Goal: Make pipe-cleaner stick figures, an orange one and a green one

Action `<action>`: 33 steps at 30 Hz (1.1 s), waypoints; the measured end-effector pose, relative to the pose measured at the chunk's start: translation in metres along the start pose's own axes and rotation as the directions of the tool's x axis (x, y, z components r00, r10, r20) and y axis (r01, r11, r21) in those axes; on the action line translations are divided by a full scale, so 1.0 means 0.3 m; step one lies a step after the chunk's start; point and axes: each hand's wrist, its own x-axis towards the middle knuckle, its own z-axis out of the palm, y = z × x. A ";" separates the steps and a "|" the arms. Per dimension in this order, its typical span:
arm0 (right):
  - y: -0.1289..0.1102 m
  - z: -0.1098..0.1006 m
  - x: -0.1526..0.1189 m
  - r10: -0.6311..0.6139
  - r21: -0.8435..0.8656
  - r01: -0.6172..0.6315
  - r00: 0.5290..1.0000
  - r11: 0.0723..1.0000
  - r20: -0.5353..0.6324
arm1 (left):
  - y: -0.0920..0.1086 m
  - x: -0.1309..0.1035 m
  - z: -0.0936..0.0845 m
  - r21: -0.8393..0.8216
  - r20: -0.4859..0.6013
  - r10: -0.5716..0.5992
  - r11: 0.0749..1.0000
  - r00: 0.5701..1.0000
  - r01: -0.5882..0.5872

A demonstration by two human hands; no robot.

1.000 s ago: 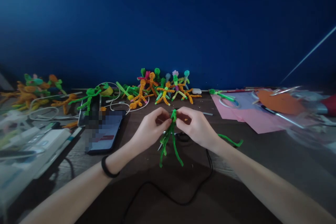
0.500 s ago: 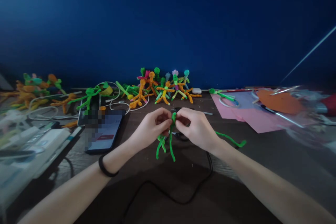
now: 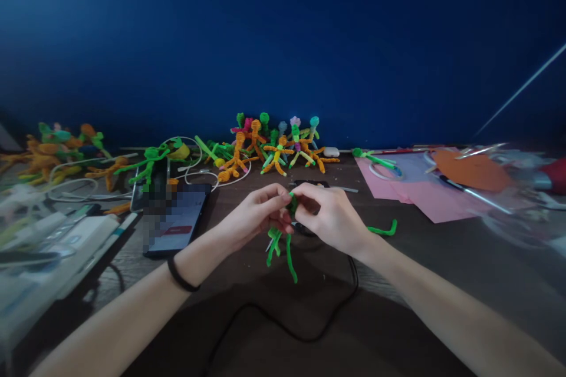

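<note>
Between my two hands, above the dark table, is a green pipe cleaner [image 3: 290, 259] whose twisted upper part sits at my fingertips. My left hand [image 3: 254, 215] is closed on it from the left, thumb and fingers pinched. From the right, my right hand [image 3: 329, 212] pinches the same piece near its top. Several green ends dangle below the fingers, and another bent green end sticks out to the right behind my right wrist. Partly hidden behind the hands lies a dark object, perhaps scissors.
Pipe-cleaner figures [image 3: 278, 153] stand along the blue wall, with more heaped at the far left. A phone [image 3: 177, 224] lies left of my hands. Pink paper sheets [image 3: 442, 200] are at the right. A black cable [image 3: 305, 340] curves across the table in front.
The fingers of my left hand have shifted and loosened a little around the pipe cleaner. The hanging green ends sit slightly lower, and the right-hand end has swung up and inward.
</note>
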 end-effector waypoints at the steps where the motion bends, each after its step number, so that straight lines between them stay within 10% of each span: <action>1: 0.001 0.002 -0.001 0.001 0.006 -0.001 1.000 1.000 0.003 | 0.000 0.000 0.000 -0.013 0.002 -0.009 1.000 1.000 0.009; 12: 0.009 -0.021 0.012 0.054 0.223 -0.081 0.990 0.971 0.128 | 0.001 0.003 0.000 -0.038 0.012 0.014 0.999 1.000 -0.014; 25: 0.038 -0.005 0.022 0.149 0.601 -0.360 0.916 0.713 0.371 | -0.014 0.002 -0.007 -0.042 0.089 0.007 0.999 0.996 -0.003; 33: 0.037 0.014 0.019 0.127 0.452 -0.227 0.962 0.863 0.240 | -0.008 -0.001 0.005 -0.023 0.076 -0.029 0.999 0.997 0.031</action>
